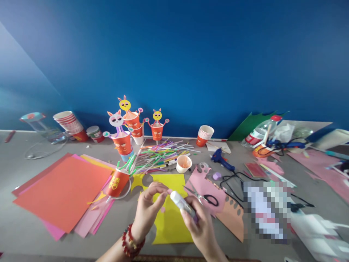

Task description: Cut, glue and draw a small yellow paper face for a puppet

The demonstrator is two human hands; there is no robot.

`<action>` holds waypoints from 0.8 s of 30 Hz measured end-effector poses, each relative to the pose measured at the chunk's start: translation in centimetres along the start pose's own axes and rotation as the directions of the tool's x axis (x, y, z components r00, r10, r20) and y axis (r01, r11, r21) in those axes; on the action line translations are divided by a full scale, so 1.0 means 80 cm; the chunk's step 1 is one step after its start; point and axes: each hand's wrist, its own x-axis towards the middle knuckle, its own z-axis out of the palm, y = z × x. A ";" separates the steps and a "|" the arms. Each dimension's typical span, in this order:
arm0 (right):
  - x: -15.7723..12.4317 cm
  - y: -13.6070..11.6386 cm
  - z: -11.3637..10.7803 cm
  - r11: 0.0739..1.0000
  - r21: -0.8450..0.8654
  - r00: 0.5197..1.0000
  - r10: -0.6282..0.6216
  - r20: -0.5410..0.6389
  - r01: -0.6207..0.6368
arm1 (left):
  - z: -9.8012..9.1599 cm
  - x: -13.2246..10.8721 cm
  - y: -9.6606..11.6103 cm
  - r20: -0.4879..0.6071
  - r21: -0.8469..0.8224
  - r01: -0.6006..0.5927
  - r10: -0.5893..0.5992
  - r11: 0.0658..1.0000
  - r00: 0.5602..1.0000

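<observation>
Head view: matte grey table running back to a plain deep-blue wall, paler at far left. From where I stand, the left hand, red beads at its wrist, pinches a small pink piece between thumb and fingers. The right hand grips a smooth white tube, upper end toward the pink piece; contact between the two: cannot tell. Beneath both hands: flat yellow sheet. Left of the left hand: fanned stack of paper sheets, orange-red uppermost; nearer, a tilted red paper cup, gold print, green strands at its mouth. Beyond the hands: heap of thin multicoloured strands; white paper cup, orange matter inside; red cups topped with round, long-eared paper faces. Just right of the right hand: scissors, metal blades, black handles, on irregularly cut pink paper; beyond, a blue glue gun. Pixelated patch farther right: contents unreadable.
</observation>
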 end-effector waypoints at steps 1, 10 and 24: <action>-0.001 -0.001 0.001 1.000 -0.009 1.000 -0.003 0.015 0.004 | 0.001 -0.001 0.001 0.001 0.017 -0.022 0.022 1.000 1.000; 0.001 -0.002 0.000 0.993 -0.092 0.995 -0.080 -0.065 0.074 | -0.001 -0.002 0.013 -0.020 0.145 -0.155 0.159 0.977 0.987; -0.011 0.048 -0.019 0.859 0.475 0.967 0.247 -0.057 -0.191 | -0.048 0.009 -0.019 0.137 0.350 -0.209 0.171 0.913 0.976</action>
